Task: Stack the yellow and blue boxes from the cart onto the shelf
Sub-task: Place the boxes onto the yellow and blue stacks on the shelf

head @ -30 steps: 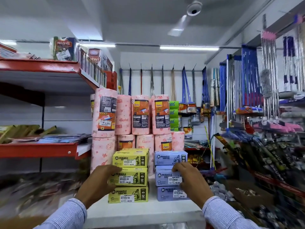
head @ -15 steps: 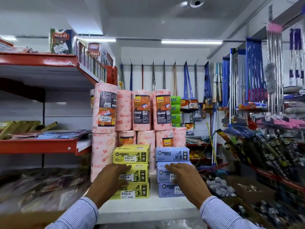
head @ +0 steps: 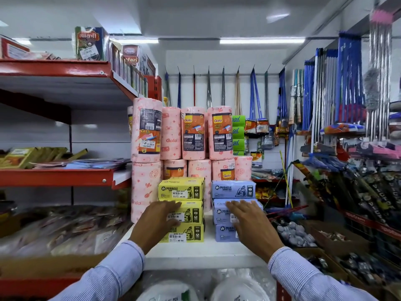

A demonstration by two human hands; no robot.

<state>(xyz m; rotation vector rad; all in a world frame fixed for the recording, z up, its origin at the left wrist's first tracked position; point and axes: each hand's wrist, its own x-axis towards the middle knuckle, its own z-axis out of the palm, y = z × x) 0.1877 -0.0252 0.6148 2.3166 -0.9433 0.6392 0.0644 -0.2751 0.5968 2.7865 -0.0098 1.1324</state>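
I see two stacks of three on the white shelf: yellow boxes left, blue boxes right, pink towel rolls behind. My left hand lies flat on the middle yellow box, my right hand on the middle blue one.

I'm seeing two bare hands w/ forearms coming in from the bottom edge. Left hand and right hand aren't wearing rings, watch or gloves as far as I can tell. Both arms are wearing long shirt sleeves, left sleeve and right sleeve, light blue w/ fine white pinstripes, cuffs sitting snug at the wrists. Fabric's creasing a bit nr the cuffs. Can't make out cuff buttons.
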